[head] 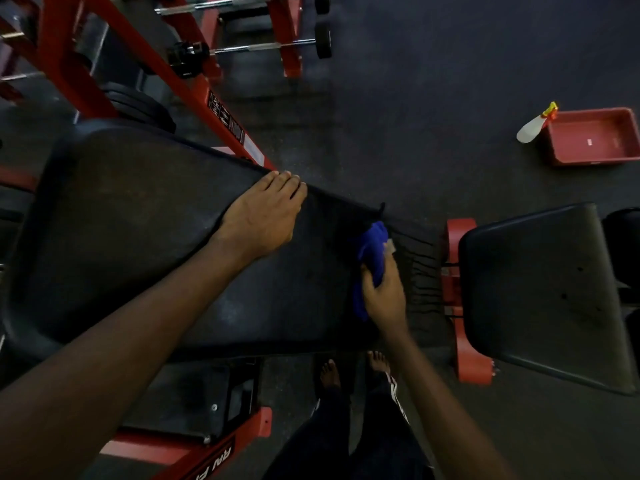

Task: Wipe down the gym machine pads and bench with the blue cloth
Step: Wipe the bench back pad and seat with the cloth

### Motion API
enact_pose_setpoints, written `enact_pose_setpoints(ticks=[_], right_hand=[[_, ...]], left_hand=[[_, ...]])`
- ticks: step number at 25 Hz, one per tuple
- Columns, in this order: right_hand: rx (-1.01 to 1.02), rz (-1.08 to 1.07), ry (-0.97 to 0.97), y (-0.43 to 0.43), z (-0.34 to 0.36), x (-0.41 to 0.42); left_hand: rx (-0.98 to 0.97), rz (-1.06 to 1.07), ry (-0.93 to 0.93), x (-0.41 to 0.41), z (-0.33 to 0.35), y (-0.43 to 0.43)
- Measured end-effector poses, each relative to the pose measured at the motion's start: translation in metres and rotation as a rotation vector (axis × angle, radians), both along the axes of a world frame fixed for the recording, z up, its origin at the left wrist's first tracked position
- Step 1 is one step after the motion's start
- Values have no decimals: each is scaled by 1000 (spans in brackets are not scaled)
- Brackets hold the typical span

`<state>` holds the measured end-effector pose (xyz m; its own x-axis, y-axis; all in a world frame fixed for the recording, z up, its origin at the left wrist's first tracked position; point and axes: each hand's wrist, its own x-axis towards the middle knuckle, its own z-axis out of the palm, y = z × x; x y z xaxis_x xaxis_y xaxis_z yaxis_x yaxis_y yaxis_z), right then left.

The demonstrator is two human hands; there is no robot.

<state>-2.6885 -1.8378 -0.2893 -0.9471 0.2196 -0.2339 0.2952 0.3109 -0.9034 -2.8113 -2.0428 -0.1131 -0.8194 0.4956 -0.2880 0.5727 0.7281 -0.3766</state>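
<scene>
1. Counter [138, 220]: a long black padded surface, lying from the left of the view toward the right. Dark crack lines are seen in the covering at its right end.
2. Left hand [263, 220]: laid flat on the counter at its far edge, about midway along. The fingers are held straight and close together, their tips reaching the far edge; nothing is gripped.
3. Right hand [384, 292]: placed near the right end of the counter, with thumb and fingers curled round the blue cloth.
4. Blue cloth [372, 244]: bunched in the right hand and pressed on the counter near its right end, between the near and far edges. Folds are shown beyond the fingers and below the palm.
5. Seat pad [540, 292]: a second black pad, set just beyond the right end of the counter, apart from it.
6. Red frame [464, 306]: seen in the gap between counter and seat pad.
7. Spray bottle [531, 128]: white, with a yellow and red head, leaned against the red tray [592, 136] on the floor [415, 98], well beyond the far edge of the counter.
8. Barbells [249, 47]: racked on red stands past the far left corner of the counter.
9. Bare feet [330, 374]: planted on the floor at the near edge.
</scene>
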Motion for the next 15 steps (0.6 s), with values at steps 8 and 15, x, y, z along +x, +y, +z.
enact_pose_setpoints(ticks=[8, 15], right_hand=[[-5, -206, -251, 8, -5, -61], [18, 135, 178, -12, 8, 14]], left_hand=[[16, -2, -5, 1, 2, 0], [15, -17, -28, 2, 2, 3]])
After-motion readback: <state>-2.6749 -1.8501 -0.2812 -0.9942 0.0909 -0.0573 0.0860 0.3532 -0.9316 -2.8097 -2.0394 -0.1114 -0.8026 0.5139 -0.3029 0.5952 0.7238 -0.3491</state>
